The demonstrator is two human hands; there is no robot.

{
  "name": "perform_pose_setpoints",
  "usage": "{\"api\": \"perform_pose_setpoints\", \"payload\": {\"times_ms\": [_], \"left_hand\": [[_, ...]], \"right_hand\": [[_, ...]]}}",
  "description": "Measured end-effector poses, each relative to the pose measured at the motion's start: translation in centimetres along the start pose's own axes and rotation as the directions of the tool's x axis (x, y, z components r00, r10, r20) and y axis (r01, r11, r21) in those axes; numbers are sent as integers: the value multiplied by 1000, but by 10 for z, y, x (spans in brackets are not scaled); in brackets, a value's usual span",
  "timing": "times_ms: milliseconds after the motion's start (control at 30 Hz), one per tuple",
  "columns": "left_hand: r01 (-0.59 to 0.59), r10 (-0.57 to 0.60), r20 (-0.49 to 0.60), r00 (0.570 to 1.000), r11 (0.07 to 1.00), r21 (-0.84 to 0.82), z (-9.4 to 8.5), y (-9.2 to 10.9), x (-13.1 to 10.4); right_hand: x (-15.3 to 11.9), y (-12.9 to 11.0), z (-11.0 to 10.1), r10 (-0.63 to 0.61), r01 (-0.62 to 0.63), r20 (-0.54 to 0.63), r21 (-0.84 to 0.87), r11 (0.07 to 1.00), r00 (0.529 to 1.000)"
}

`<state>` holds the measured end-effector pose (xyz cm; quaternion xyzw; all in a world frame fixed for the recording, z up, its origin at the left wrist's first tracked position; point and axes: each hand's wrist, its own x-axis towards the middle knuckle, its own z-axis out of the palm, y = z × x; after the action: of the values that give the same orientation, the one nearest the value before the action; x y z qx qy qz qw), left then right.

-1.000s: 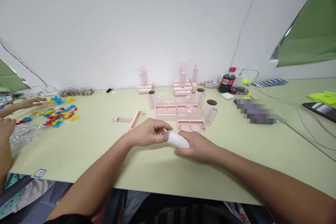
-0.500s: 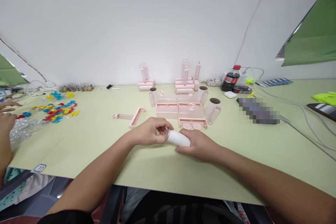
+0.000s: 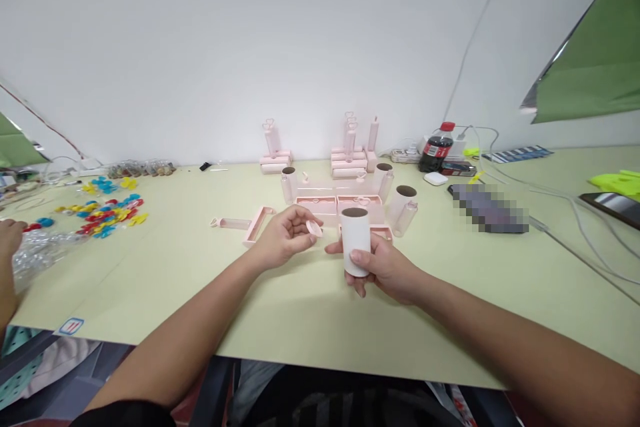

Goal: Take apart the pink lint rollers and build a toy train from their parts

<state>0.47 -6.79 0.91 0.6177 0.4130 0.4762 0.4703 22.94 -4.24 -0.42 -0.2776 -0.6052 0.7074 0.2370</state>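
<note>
My right hand (image 3: 377,263) is wrapped round a white lint roll (image 3: 356,247), upright with its brown cardboard core showing at the top. To its left, my left hand (image 3: 285,237) pinches a small round pink end cap (image 3: 315,229), held apart from the roll. Just beyond the hands stand pink plastic cases (image 3: 316,207), partly hidden behind the roll. A pink roller frame (image 3: 256,227) with a clear handle (image 3: 235,223) lies left of them. Two more white rolls, one here (image 3: 406,197) and one farther back (image 3: 289,177), stand beside clear pink tubes (image 3: 405,219).
Assembled pink rollers (image 3: 275,161) stand by the wall. On the right are a cola bottle (image 3: 437,147), a blurred-out dark object (image 3: 487,209) and white cables (image 3: 575,213). At left, colourful plastic pieces (image 3: 107,217) lie near another person's hand (image 3: 9,240).
The roll has been tipped from lying sideways to upright in my right hand. My left hand has drawn away from its end with the pink cap. The other person's hand has shifted left.
</note>
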Motion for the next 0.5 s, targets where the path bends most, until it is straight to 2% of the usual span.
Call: {"api": "perform_pose_setpoints", "payload": {"times_ms": [100, 200, 333, 433, 500], "left_hand": [[-19, 14, 95, 995, 998, 52, 13, -5, -3], [-16, 1, 175, 985, 996, 89, 24, -6, -6], [20, -1, 257, 966, 997, -69, 26, 0, -7], [70, -30, 235, 972, 984, -164, 24, 0, -6], [97, -61, 194, 979, 979, -182, 23, -2, -5]], "right_hand": [[-3, -1, 4, -33, 17, 66, 230, 973, 997], [-3, -1, 6, -26, -6, 97, 317, 949, 995], [0, 5, 7, 36, -51, 68, 226, 973, 997], [1, 10, 10, 96, -104, 71, 128, 986, 993], [1, 11, 12, 115, -130, 104, 141, 981, 988]]}}
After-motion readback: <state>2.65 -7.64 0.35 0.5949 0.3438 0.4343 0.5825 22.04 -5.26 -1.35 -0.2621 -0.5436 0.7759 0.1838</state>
